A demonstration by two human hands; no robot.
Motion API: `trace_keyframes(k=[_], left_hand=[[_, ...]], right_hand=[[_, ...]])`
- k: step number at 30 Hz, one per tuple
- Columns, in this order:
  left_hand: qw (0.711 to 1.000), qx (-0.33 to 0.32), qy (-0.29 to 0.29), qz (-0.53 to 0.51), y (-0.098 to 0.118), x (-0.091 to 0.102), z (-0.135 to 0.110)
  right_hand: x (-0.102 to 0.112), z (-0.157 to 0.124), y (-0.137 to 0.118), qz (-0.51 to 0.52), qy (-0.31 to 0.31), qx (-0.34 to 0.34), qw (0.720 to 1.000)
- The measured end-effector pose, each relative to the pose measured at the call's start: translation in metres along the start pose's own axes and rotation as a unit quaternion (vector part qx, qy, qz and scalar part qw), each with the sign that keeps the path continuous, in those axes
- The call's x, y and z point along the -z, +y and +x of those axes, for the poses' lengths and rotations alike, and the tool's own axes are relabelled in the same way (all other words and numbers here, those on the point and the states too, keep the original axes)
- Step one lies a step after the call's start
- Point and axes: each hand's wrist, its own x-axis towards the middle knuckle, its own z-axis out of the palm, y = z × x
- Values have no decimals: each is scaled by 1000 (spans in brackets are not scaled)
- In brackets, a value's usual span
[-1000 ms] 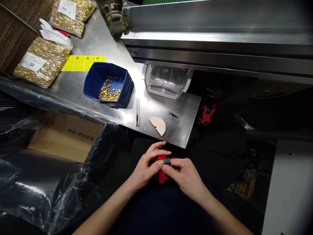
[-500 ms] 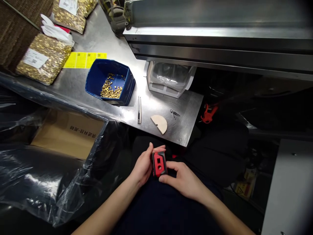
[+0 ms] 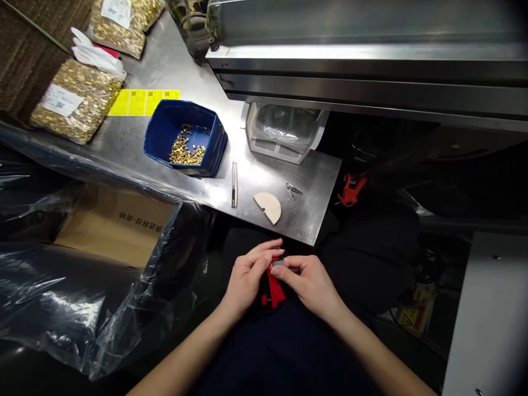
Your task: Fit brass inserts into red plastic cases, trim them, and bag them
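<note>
In front of my lap is a small red and black plastic device (image 3: 275,291), partly hidden by my fingers. My left hand (image 3: 246,278) is closed around its left side and top, the fingers reaching over it. Between the thumb and index finger of my right hand (image 3: 311,283) is a small grey piece (image 3: 278,264) at the upper end of the device; I cannot tell whether the two are joined. Beyond my hands, on the metal table (image 3: 305,223), lie a pale half-round disc (image 3: 270,207), a utility knife (image 3: 234,184) and nail clippers (image 3: 293,190).
A blue bin (image 3: 216,148) holds small brass-coloured parts. Behind the disc stands a grey bin (image 3: 274,154) with plastic bags. Bags of golden parts (image 3: 78,110) and yellow labels (image 3: 142,103) lie left. A plastic-lined carton (image 3: 119,220) is lower left; a metal machine edge (image 3: 350,77) overhangs right.
The device has turned in my hands, so its face with the holes no longer shows. My left fingers moved over its top, and my right fingers shifted up to the grey piece.
</note>
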Motion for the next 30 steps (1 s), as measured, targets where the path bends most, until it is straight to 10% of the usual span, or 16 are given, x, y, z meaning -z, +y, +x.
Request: trace_keyframes(k=[7, 18, 23, 30], left_hand=[[981, 142, 40, -123, -20, 3, 7], [987, -67, -97, 112, -19, 33, -20], [987, -24, -112, -116, -24, 47, -23], [896, 96, -113, -418, -24, 21, -22]], right_hand=[[-2, 1, 16, 80, -79, -26, 993], [15, 7, 28, 334, -116, -111, 929], [27, 1, 41, 417, -136, -116, 891], [7, 14, 35, 354, -246, -135, 892]])
